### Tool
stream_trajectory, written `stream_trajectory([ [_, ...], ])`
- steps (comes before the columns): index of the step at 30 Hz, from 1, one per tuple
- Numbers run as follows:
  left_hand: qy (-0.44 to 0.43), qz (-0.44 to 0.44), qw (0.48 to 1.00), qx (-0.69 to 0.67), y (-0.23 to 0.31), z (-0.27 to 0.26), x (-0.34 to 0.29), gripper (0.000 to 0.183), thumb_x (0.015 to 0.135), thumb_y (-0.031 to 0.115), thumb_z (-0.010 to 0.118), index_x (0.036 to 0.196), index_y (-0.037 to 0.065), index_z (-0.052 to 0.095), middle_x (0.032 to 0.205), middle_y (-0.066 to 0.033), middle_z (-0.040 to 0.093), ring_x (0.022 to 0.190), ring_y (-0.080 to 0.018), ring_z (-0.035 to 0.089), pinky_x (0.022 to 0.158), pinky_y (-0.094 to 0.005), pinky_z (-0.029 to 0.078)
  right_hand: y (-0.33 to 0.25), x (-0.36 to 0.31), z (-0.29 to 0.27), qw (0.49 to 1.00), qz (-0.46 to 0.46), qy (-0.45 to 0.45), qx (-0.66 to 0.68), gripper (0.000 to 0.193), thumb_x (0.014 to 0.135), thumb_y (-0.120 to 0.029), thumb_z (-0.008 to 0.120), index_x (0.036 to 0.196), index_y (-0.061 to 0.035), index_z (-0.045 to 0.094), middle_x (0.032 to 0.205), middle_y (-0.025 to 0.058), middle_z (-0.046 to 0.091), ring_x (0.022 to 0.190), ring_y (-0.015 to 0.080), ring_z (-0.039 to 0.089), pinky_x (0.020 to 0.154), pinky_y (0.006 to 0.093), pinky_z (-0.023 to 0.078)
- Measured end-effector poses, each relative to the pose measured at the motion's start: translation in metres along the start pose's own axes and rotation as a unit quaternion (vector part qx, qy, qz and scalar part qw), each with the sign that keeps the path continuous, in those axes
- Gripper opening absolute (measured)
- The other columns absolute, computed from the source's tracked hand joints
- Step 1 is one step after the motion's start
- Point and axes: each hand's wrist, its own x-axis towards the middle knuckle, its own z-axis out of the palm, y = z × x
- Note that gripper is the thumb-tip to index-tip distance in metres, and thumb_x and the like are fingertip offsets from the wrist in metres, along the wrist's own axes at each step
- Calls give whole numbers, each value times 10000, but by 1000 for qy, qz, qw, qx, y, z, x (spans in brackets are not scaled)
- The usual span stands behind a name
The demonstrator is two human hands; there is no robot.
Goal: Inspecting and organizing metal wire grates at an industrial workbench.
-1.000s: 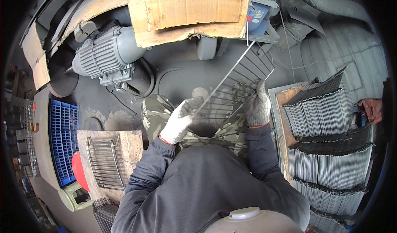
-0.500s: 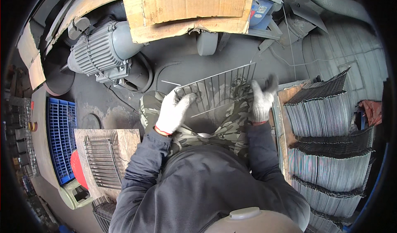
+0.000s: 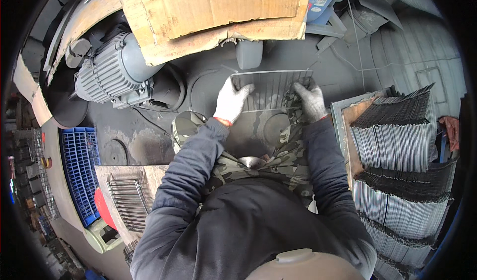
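Two gloved hands, left hand [image 3: 231, 101] and right hand [image 3: 309, 100], centre frame | fingers clamped on wire grid [image 3: 272, 88] side edges, over dark bench [image 3: 149, 141] | we judge grid light, stiff, springy; grip outer frame rods.

Two gloved hands, left [image 3: 231, 101] and right [image 3: 310, 101], on one wire grid [image 3: 272, 88]. One motor [image 3: 112, 74], one blue crate [image 3: 79, 170]. One cardboard sheet [image 3: 218, 6] up top.

A grey ribbed electric motor [image 3: 115, 76] sits at the upper left, beside a torn sheet of brown cardboard [image 3: 218, 11]. A blue plastic slatted crate [image 3: 79, 170] lies at the left, near a wooden board carrying bent wire racks [image 3: 126, 200]. Tall stacks of flat wire grids [image 3: 397, 151] fill the right side.
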Motion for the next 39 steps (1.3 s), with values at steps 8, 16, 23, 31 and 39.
stream_trajectory([
  [8,52,-21,995,86,-32,-46,9,391,921,337,832,982,18,614,862,-164,700,779,-268,673,748,-399,541,61,50,25,996,-18,-36,-75,250,982,-42,744,1224,-48,685,1118,23,722,972,148,673,889,321,556],
  [16,-19,-41,998,47,-28,-81,25,338,975,241,778,1138,-19,636,940,-116,723,868,-217,691,807,-364,559,93,51,47,998,-52,-38,-22,312,949,24,763,1234,-52,663,1120,13,691,1012,145,647,952,319,533],
  [23,-42,-17,998,37,-14,-4,27,568,928,442,808,1197,-33,653,1086,-248,745,1024,-378,718,916,-442,548,21,45,-6,994,-41,15,-97,302,972,31,705,1259,-38,640,1138,44,699,1017,159,667,943,326,556],
  [31,-27,-182,977,-104,-29,-117,17,224,1001,215,766,1052,48,625,883,-4,700,679,-95,619,616,-275,519,63,49,98,983,101,-47,-144,283,948,-103,798,1207,-38,705,1067,39,734,916,160,650,833,343,566],
  [39,-187,-203,947,-166,39,-33,25,405,966,321,756,1154,-30,680,911,-105,728,763,-180,687,661,-314,548,-22,5,-48,982,-1,-95,-162,304,992,-50,614,1266,32,718,1200,144,759,1122,251,735,968,370,611],
])
